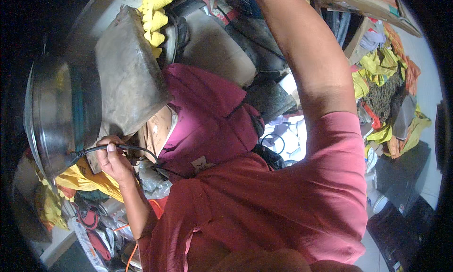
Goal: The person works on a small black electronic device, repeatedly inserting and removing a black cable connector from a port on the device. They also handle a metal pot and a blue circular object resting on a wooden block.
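My left hand (113,161) is closed around a black cable (137,148). One end of this cable runs through a ribbed sleeve to a large, shiny, dark round-bodied object (61,116) at the far left; its exact kind I cannot make out. From my fingers the cable's other side curves toward a brown cardboard piece (158,130). My right arm (311,50) stretches up and leaves the picture at the top edge, so the right hand is out of sight.
Beside the shiny object stands a dusty grey slab (125,74), with bumpy yellow material (153,17) above it. A magenta fabric item (212,116) lies before me. Yellow and orange wrappers (387,74) heap at the right; a yellow sheet (94,177) hangs below my hand.
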Motion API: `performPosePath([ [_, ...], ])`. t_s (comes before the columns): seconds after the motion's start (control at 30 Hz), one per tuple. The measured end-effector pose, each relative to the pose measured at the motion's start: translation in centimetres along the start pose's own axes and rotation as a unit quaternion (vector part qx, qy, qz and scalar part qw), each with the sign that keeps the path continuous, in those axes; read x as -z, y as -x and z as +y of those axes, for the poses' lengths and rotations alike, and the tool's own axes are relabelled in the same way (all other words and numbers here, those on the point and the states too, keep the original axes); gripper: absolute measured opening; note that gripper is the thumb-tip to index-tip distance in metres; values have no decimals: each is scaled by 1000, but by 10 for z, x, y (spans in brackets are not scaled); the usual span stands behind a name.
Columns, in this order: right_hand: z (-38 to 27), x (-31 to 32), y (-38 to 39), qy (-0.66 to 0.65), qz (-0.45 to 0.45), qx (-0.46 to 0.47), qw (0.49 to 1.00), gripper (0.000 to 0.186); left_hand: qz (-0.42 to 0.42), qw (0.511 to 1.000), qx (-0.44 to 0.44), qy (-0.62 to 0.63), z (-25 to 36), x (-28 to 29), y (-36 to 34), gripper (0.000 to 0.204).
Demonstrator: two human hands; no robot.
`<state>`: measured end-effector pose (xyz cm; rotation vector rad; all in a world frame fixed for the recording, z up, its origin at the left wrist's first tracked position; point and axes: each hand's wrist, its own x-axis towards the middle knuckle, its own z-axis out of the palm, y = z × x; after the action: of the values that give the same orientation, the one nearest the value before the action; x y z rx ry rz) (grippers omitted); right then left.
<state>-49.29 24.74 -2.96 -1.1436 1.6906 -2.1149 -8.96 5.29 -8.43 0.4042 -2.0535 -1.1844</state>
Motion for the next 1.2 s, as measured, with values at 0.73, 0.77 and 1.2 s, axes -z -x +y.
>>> performPosePath([
  [0.73, 178, 1, 153, 625, 46, -257, 736, 25, -27, 999, 20, -4, -1, 4, 0, 13],
  [0.77, 183, 1, 152, 622, 48, -249, 741, 24, -27, 1000, 9, -8, -3, 4, -1, 13],
  [1.2, 119, -70, 124, 395, -14, -10, 918, 14, -21, 1000, 9, -21, -4, 2, -1, 16],
])
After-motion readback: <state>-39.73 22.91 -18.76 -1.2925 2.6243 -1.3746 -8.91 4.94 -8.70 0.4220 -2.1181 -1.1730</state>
